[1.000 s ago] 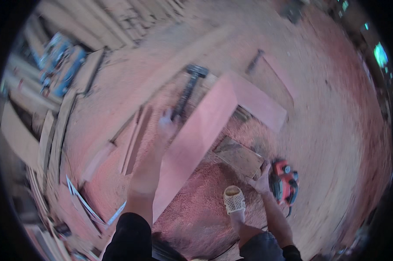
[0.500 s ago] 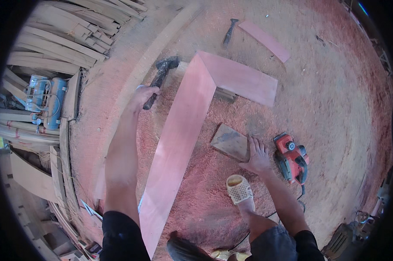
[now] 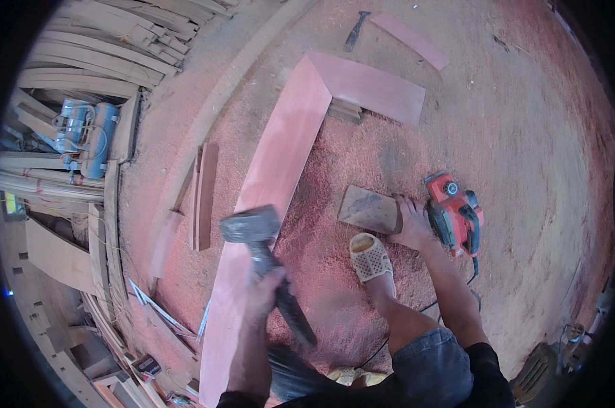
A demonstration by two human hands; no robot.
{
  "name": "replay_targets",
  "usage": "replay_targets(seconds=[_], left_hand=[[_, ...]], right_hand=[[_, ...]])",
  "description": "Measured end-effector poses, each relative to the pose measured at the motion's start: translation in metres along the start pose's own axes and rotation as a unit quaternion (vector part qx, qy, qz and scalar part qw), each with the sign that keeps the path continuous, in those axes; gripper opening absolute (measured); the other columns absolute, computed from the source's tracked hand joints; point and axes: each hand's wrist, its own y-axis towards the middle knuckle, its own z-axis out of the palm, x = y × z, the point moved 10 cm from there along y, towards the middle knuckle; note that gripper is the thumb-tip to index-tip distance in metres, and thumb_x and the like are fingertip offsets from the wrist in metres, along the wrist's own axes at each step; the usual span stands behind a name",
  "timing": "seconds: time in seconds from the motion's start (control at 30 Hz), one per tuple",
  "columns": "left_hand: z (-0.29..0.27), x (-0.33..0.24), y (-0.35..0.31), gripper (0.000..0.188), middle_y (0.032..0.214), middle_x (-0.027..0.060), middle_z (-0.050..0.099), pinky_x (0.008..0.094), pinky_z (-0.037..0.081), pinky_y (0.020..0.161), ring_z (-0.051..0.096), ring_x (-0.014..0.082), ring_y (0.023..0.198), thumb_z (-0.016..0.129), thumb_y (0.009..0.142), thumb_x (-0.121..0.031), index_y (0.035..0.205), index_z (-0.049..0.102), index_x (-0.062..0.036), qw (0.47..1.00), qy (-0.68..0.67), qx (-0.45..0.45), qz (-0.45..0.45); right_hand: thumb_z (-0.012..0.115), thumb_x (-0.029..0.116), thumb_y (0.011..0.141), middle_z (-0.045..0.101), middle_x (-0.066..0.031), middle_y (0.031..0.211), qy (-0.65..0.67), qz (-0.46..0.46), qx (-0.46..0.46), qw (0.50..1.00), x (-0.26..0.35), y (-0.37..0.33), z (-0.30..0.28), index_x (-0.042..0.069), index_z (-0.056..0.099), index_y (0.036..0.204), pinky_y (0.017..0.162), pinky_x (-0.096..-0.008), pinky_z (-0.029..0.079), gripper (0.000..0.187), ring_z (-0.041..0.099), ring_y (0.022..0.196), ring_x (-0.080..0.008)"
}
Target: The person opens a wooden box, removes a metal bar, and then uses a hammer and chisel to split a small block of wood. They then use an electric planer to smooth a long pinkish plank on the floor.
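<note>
My left hand (image 3: 265,289) is closed round the handle of a hammer (image 3: 251,224), raised over a long pink board (image 3: 280,143). The hammer's head points away from me, slightly blurred. The long board meets a shorter pink board (image 3: 372,85) in a mitred corner at the far end. A small scrap of wood (image 3: 346,111) shows beneath that corner. My right hand (image 3: 413,223) grips the right end of a flat wooden block (image 3: 368,209) on the ground, its fingers along the far side and thumb near the close edge.
A red electric planer (image 3: 453,211) with a cord sits just right of my right hand. My sandalled foot (image 3: 372,258) is close to the block. Stacked timber (image 3: 96,61) and a blue compressor (image 3: 96,139) line the left. A dark hand tool (image 3: 356,30) and pink strip (image 3: 413,41) lie farther off.
My left hand has brought the hammer from beyond the long board's left side back toward me, over the board. The block has shifted slightly nearer with my right hand. The view has tilted.
</note>
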Motion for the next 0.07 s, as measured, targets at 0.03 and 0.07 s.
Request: replay_targets(seconds=[0.03,0.07], left_hand=[[-0.0037,0.0119,-0.0014,0.081,0.090,0.0052,0.063,0.0302,0.053,0.061,0.062,0.0153,0.070,0.075,0.090,-0.017,0.159,0.032,-0.0095,0.993,0.110,-0.044,-0.015],[-0.0083,0.0152,-0.0063,0.081,0.090,0.0052,0.063,0.0302,0.053,0.061,0.062,0.0153,0.070,0.075,0.090,-0.017,0.159,0.032,-0.0095,0.992,0.116,-0.048,-0.013]], right_hand=[[0.096,0.036,0.059,0.039,-0.0175,0.162,-0.002,0.029,0.029,0.999,-0.0048,-0.0035,0.0103,0.016,0.024,0.166,0.127,-0.0582,0.025,0.130,0.029,0.153,-0.0461],[0.094,0.042,0.063,0.033,-0.0170,0.168,-0.003,0.021,0.039,0.999,-0.0081,-0.0049,0.0119,0.018,0.021,0.167,0.128,-0.0592,0.023,0.129,0.026,0.154,-0.0463]])
